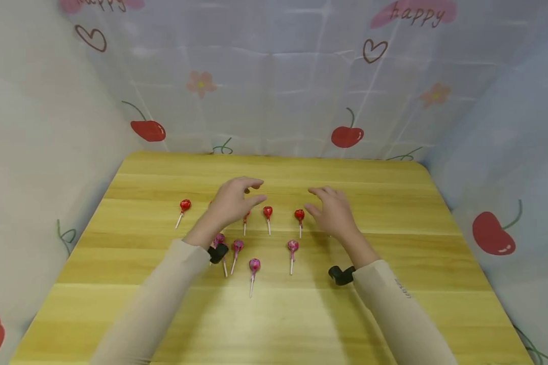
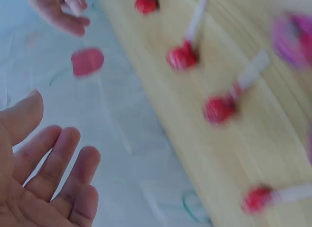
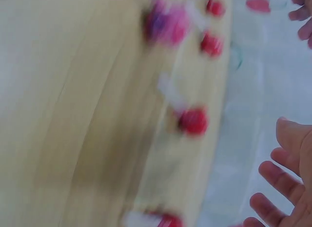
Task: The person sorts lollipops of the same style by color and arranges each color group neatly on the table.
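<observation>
Both hands (image 1: 283, 205) hover palm-down, fingers loose, above the lollipops (image 1: 267, 212).

Two long beige sleeves, plain knit, snug to wrists. Left sleeve (image 1: 164, 284) unmarked. Right sleeve (image 1: 392, 309) w/ small dark lettering printed along forearm, too small to read. Black cam mount strapped at each wrist: left mount (image 1: 217, 252) under cuff, right mount (image 1: 341, 275) at cuff edge, both rounded, matte. Left hand (image 1: 232, 203) & right hand (image 1: 333, 213) bare, no rings, no gloves.
</observation>
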{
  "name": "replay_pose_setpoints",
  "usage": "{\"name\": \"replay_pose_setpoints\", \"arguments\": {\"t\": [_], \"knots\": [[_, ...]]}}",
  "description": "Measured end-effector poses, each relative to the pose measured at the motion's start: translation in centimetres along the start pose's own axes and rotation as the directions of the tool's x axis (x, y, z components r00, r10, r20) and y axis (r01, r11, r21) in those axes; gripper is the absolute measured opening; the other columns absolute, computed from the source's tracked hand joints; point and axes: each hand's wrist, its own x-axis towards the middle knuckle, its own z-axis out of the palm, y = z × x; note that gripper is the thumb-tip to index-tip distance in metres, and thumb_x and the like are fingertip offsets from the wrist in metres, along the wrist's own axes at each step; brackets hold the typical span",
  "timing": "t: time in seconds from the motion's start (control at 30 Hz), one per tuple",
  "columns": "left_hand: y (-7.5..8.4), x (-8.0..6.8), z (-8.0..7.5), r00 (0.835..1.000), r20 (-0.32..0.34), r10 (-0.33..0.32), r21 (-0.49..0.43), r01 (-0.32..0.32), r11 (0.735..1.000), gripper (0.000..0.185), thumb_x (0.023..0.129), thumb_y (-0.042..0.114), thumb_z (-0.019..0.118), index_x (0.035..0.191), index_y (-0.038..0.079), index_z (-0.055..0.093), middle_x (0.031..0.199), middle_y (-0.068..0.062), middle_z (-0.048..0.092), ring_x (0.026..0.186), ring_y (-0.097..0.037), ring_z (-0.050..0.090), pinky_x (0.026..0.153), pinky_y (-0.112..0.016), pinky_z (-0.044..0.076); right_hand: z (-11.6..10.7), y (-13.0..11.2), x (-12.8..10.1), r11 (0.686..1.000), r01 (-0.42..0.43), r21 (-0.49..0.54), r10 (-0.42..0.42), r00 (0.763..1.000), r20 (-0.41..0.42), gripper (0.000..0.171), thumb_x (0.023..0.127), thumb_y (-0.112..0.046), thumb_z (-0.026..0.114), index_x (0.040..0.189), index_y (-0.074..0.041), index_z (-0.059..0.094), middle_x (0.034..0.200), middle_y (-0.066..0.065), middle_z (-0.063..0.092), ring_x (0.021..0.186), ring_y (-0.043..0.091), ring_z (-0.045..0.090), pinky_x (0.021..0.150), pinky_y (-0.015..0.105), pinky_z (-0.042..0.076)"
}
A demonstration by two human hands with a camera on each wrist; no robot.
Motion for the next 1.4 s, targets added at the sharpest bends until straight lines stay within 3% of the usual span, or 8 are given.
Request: {"name": "replay_pose_setpoints", "arguments": {"t": [0.13,0.23,0.37,0.63,0.83,1.1,1.27,1.4], "knots": [[-2.2,-2.2,-1.9,0.999,-0.034,-0.027,0.001,0.028,1.0,0.041,0.099,0.032,0.062,0.137,0.017,0.06,0.141,-0.005,0.058,0.121,-0.029,0.056,0.097,-0.048,0.049,1.0,-3.3,-0.2,0.997,0.077,0.022,-0.077,0.997,0.009,0.048,0.098,-0.037,0.062,0.14,-0.014,0.056,0.139,0.008,0.057,0.124,0.035,0.048,0.104,0.053,0.038],[-3.9,-3.6,-2.1,0.999,-0.05,-0.019,0.025,0.02,0.999,0.038,0.099,0.026,0.062,0.134,0.012,0.061,0.135,-0.009,0.061,0.116,-0.031,0.058,0.095,-0.049,0.049,2.4,-5.8,-0.5,0.992,0.119,0.047,-0.121,0.992,0.046,0.047,0.098,-0.038,0.062,0.14,-0.017,0.056,0.138,0.004,0.059,0.124,0.031,0.049,0.104,0.051,0.04],[-5.7,-5.2,-1.1,0.999,-0.029,-0.013,0.126,0.016,0.992,0.036,0.097,0.02,0.066,0.13,0.008,0.064,0.127,-0.014,0.065,0.11,-0.032,0.062,0.09,-0.049,0.052,4.8,-8.5,-0.8,0.98,0.194,0.043,-0.198,0.972,0.122,0.048,0.097,-0.039,0.063,0.14,-0.019,0.056,0.135,0.002,0.062,0.12,0.028,0.051,0.101,0.049,0.043],[-7.6,-6.6,1.1,0.998,0.058,-0.022,0.344,0.0,0.939,0.03,0.097,0.019,0.064,0.124,0.008,0.068,0.101,-0.009,0.069,0.088,-0.024,0.065,0.079,-0.041,0.053,8.7,-11.7,-1.4,0.935,0.345,-0.082,-0.316,0.915,0.25,0.048,0.094,-0.048,0.064,0.132,-0.019,0.064,0.128,-0.001,0.065,0.11,0.023,0.053,0.093,0.042,0.044],[-8.3,-7.1,1.6,0.997,0.062,-0.041,0.314,0.019,0.949,0.022,0.096,0.018,0.064,0.115,0.009,0.073,0.097,-0.008,0.068,0.086,-0.022,0.063,0.078,-0.042,0.051,10.4,-13.2,-1.6,0.918,0.38,-0.117,-0.341,0.904,0.257,0.039,0.09,-0.052,0.067,0.115,-0.021,0.07,0.105,-0.007,0.066,0.092,0.017,0.045,0.078,0.032,0.035],[-9.2,-7.7,2.2,0.997,0.046,-0.062,0.225,0.05,0.973,0.009,0.095,0.014,0.066,0.101,0.008,0.067,0.093,-0.007,0.065,0.082,-0.019,0.058,0.077,-0.039,0.05,11.6,-14.2,-1.8,0.902,0.392,-0.178,-0.356,0.912,0.206,0.026,0.088,-0.049,0.071,0.09,-0.023,0.067,0.084,-0.01,0.061,0.085,0.016,0.044,0.075,0.032,0.031],[-9.1,-8.0,2.2,0.997,0.036,-0.074,0.213,0.065,0.975,0.012,0.097,0.014,0.064,0.103,0.004,0.069,0.098,-0.01,0.068,0.09,-0.023,0.063,0.082,-0.043,0.052,11.7,-14.4,-2.1,0.905,0.381,-0.188,-0.339,0.914,0.221,0.015,0.089,-0.036,0.071,0.092,-0.022,0.066,0.083,-0.008,0.064,0.087,0.017,0.046,0.076,0.034,0.031],[-9.0,-8.2,2.2,0.997,0.048,-0.065,0.239,0.052,0.97,0.017,0.094,0.014,0.068,0.106,0.002,0.072,0.1,-0.013,0.069,0.094,-0.027,0.065,0.085,-0.045,0.053,11.8,-14.0,-2.2,0.904,0.378,-0.2,-0.332,0.915,0.231,0.024,0.088,-0.046,0.072,0.094,-0.023,0.068,0.086,-0.009,0.063,0.091,0.017,0.046,0.078,0.035,0.032]]}}
